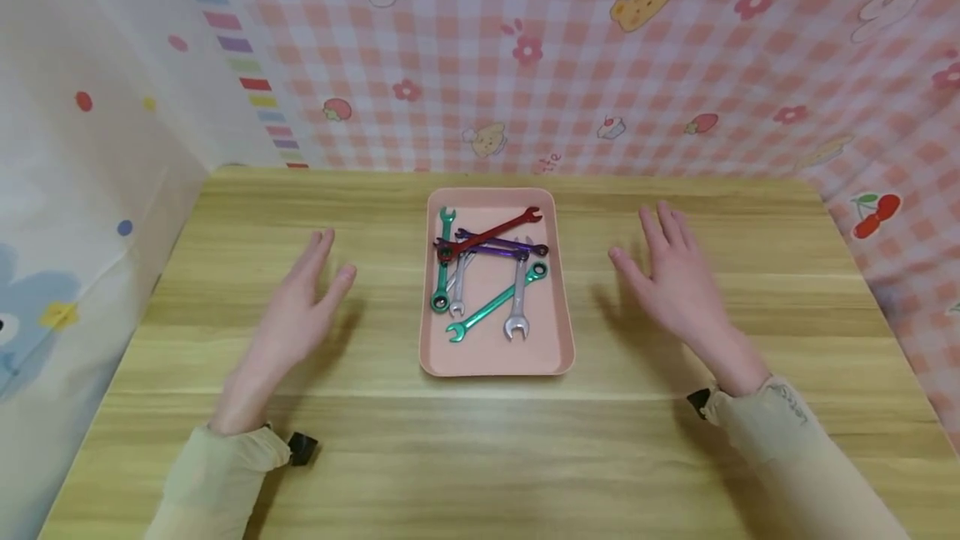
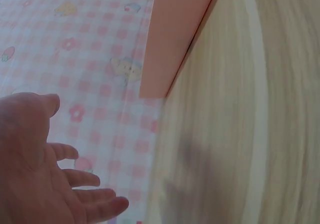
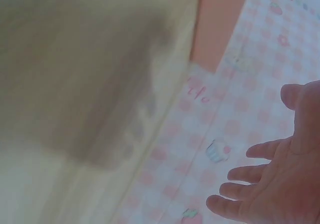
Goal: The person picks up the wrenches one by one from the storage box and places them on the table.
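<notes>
A pink tray (image 1: 551, 357) lies on the wooden table, its long sides pointing away from me. Inside it several wrenches overlap: a red wrench (image 1: 491, 235) lies across purple wrenches (image 1: 487, 250), a green wrench (image 1: 442, 269) stands along the left wall, another green wrench (image 1: 491, 307) slants across the middle, and silver wrenches (image 1: 518, 298) lie among them. My left hand (image 1: 300, 302) hovers left of the tray, fingers extended and thumb apart, holding nothing. To the right of the tray, my right hand (image 1: 675, 282) is likewise spread and holds nothing. Both wrist views show the tray's outer wall (image 2: 172, 38).
The wooden table (image 1: 480, 457) reaches back to a pink checked cloth (image 1: 465, 48) with cartoon prints. A white cloth (image 1: 90, 148) hangs on the left side. Small black pieces (image 1: 302, 448) sit at both sleeve cuffs.
</notes>
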`<state>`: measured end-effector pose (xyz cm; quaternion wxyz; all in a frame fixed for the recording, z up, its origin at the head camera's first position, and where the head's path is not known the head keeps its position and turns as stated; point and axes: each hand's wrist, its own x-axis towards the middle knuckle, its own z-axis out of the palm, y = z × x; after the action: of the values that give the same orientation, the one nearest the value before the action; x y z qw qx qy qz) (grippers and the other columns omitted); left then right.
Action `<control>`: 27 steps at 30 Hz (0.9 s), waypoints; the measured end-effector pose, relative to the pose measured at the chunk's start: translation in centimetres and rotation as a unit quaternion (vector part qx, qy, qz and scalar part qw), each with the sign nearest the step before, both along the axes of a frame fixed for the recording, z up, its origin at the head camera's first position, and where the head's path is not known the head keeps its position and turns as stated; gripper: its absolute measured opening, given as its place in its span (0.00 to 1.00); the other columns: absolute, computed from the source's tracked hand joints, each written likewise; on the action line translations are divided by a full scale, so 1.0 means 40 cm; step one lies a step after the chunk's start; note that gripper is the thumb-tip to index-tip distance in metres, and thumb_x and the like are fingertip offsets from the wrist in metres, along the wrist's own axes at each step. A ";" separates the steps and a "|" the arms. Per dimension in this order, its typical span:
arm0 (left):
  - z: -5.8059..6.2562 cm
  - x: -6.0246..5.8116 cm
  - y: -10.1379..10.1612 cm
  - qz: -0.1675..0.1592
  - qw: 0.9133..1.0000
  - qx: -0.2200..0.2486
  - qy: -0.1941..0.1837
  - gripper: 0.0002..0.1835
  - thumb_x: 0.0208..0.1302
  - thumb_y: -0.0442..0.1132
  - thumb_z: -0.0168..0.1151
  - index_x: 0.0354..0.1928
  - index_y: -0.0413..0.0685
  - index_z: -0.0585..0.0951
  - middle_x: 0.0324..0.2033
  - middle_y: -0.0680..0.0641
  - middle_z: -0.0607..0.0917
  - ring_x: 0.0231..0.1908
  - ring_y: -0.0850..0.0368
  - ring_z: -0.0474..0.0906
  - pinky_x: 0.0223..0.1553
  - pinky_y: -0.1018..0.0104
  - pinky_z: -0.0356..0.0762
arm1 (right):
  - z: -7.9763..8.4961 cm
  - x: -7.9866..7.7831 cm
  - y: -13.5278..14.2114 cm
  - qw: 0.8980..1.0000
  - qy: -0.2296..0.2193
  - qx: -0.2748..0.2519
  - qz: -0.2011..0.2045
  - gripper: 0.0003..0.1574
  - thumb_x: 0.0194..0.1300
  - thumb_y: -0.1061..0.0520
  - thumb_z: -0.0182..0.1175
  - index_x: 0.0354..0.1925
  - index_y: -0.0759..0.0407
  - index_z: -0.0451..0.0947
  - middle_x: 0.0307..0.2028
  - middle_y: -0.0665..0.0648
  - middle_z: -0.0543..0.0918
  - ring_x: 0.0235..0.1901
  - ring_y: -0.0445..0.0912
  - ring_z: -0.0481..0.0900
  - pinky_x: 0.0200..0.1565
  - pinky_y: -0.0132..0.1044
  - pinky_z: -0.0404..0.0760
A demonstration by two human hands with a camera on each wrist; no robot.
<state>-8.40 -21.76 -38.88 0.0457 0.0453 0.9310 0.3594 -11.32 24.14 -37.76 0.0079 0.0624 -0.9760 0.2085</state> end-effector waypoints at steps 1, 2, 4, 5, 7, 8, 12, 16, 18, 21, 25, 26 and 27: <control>-0.004 -0.003 0.007 -0.003 1.000 0.008 -0.003 0.42 0.83 0.63 0.42 0.86 0.50 0.45 0.85 0.36 0.47 0.84 0.32 0.45 0.83 0.31 0.48 | 0.007 -0.003 -0.013 1.000 -0.003 0.000 0.001 0.53 0.80 0.33 0.48 0.83 0.66 0.49 0.83 0.75 0.49 0.82 0.73 0.46 0.81 0.73 0.51; -0.007 -0.005 0.015 -0.005 1.000 0.017 -0.007 0.42 0.83 0.63 0.42 0.86 0.50 0.45 0.85 0.38 0.47 0.85 0.34 0.45 0.84 0.32 0.50 | 0.012 -0.007 -0.026 1.000 -0.004 0.001 0.005 0.53 0.80 0.33 0.48 0.83 0.66 0.49 0.83 0.75 0.49 0.82 0.73 0.46 0.81 0.72 0.51; -0.012 -0.010 0.030 -0.006 0.999 0.035 -0.013 0.42 0.83 0.62 0.43 0.86 0.50 0.46 0.85 0.40 0.49 0.84 0.35 0.49 0.83 0.35 0.56 | 0.025 -0.015 -0.055 1.000 -0.011 0.000 0.011 0.52 0.80 0.34 0.49 0.83 0.65 0.48 0.83 0.74 0.49 0.83 0.71 0.46 0.82 0.70 0.50; -0.014 -0.012 0.038 -0.006 0.999 0.043 -0.015 0.41 0.83 0.61 0.43 0.86 0.50 0.46 0.85 0.41 0.50 0.84 0.35 0.51 0.82 0.35 0.59 | 0.031 -0.019 -0.070 1.000 -0.015 -0.001 0.014 0.52 0.80 0.35 0.50 0.83 0.65 0.48 0.83 0.73 0.49 0.84 0.70 0.46 0.83 0.70 0.50; -0.017 -0.017 0.054 -0.006 0.998 0.059 -0.023 0.40 0.83 0.60 0.44 0.86 0.50 0.47 0.85 0.43 0.51 0.83 0.35 0.55 0.80 0.37 0.64 | 0.039 -0.027 -0.100 1.000 -0.021 -0.002 0.021 0.52 0.80 0.35 0.50 0.83 0.65 0.48 0.84 0.72 0.49 0.84 0.68 0.46 0.83 0.68 0.51; -0.018 -0.020 0.062 -0.006 0.997 0.066 -0.027 0.40 0.83 0.59 0.45 0.86 0.50 0.47 0.85 0.44 0.51 0.82 0.35 0.57 0.79 0.37 0.66 | 0.042 -0.032 -0.114 0.999 -0.024 -0.004 0.025 0.52 0.80 0.35 0.50 0.84 0.64 0.48 0.84 0.71 0.48 0.84 0.67 0.46 0.84 0.67 0.52; -0.024 -0.032 0.097 -0.013 0.995 0.086 -0.045 0.39 0.83 0.58 0.45 0.85 0.51 0.49 0.85 0.44 0.54 0.81 0.36 0.60 0.80 0.38 0.64 | 0.053 -0.049 -0.175 0.999 -0.032 -0.002 0.037 0.52 0.80 0.34 0.50 0.84 0.63 0.48 0.84 0.69 0.49 0.85 0.65 0.48 0.84 0.64 0.54; -0.035 -0.043 0.126 -0.016 0.992 0.105 -0.068 0.40 0.82 0.60 0.45 0.86 0.52 0.49 0.84 0.42 0.56 0.80 0.37 0.63 0.82 0.38 0.62 | 0.059 -0.072 -0.237 0.997 -0.051 0.002 0.049 0.52 0.79 0.33 0.50 0.84 0.62 0.49 0.84 0.68 0.51 0.85 0.63 0.50 0.84 0.63 0.57; -0.041 -0.048 0.141 -0.017 0.990 0.115 -0.078 0.40 0.82 0.60 0.46 0.86 0.53 0.49 0.84 0.42 0.57 0.80 0.38 0.63 0.82 0.39 0.62 | 0.060 -0.084 -0.263 0.997 -0.064 -0.002 0.051 0.52 0.79 0.33 0.51 0.83 0.62 0.50 0.84 0.68 0.52 0.84 0.63 0.51 0.83 0.63 0.58; -0.049 -0.054 0.160 -0.017 0.988 0.128 -0.089 0.39 0.82 0.57 0.48 0.85 0.53 0.50 0.84 0.42 0.58 0.80 0.39 0.64 0.82 0.40 0.63 | 0.058 -0.101 -0.298 0.996 -0.080 -0.007 0.045 0.53 0.78 0.32 0.53 0.83 0.62 0.52 0.83 0.68 0.55 0.84 0.63 0.53 0.84 0.61 0.60; -0.058 -0.057 0.182 -0.016 0.984 0.144 -0.106 0.38 0.82 0.54 0.50 0.85 0.53 0.51 0.83 0.41 0.60 0.80 0.39 0.64 0.82 0.41 0.63 | 0.050 -0.119 -0.338 0.995 -0.099 0.002 0.034 0.54 0.77 0.31 0.53 0.83 0.61 0.51 0.83 0.66 0.57 0.83 0.61 0.57 0.83 0.57 0.63; -0.060 -0.057 0.186 -0.016 0.983 0.148 -0.108 0.38 0.82 0.53 0.51 0.85 0.52 0.51 0.83 0.40 0.60 0.80 0.39 0.64 0.82 0.42 0.63 | 0.048 -0.123 -0.348 0.994 -0.103 0.005 0.031 0.54 0.77 0.30 0.53 0.83 0.61 0.51 0.83 0.66 0.57 0.82 0.60 0.58 0.83 0.57 0.64; -0.063 -0.058 0.190 -0.018 0.982 0.153 -0.110 0.38 0.82 0.53 0.51 0.85 0.51 0.51 0.82 0.40 0.61 0.80 0.38 0.64 0.81 0.42 0.64 | 0.046 -0.128 -0.358 0.994 -0.108 0.008 0.026 0.54 0.77 0.30 0.52 0.83 0.61 0.51 0.82 0.66 0.58 0.82 0.60 0.59 0.82 0.56 0.65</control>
<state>-10.71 -14.17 -41.40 0.1469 0.0284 0.8532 0.4997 -16.42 9.82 -35.92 -0.1031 0.0649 -0.9708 0.2068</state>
